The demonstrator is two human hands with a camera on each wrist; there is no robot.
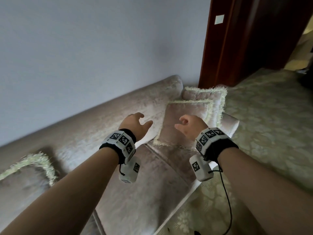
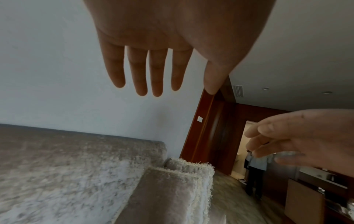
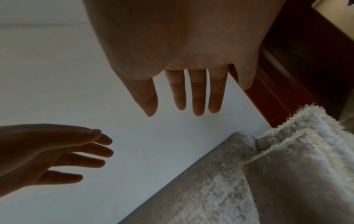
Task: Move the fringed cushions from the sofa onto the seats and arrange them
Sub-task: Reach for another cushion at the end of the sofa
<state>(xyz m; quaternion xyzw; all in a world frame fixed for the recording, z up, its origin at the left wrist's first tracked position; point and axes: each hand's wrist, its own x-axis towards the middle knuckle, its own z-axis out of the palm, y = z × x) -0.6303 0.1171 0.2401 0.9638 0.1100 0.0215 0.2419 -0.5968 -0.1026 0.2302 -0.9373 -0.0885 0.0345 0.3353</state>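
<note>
Two beige cushions with pale fringe stand at the sofa's far right end: the front cushion (image 1: 186,122) (image 2: 162,195) (image 3: 298,189) leans on the rear cushion (image 1: 203,94) (image 2: 191,165) (image 3: 306,121). A third fringed cushion (image 1: 25,173) lies at the lower left on the seat. My left hand (image 1: 138,122) (image 2: 153,72) hovers in the air just left of the front cushion, fingers straight and spread, holding nothing. My right hand (image 1: 186,123) (image 3: 191,94) hovers in front of that cushion, fingers relaxed, empty, touching nothing.
The beige sofa (image 1: 105,126) runs along a pale wall (image 1: 84,48). A dark red wooden door frame (image 1: 228,39) stands behind the cushions. Patterned carpet (image 1: 271,116) lies to the right. A person (image 2: 254,174) stands in the far doorway.
</note>
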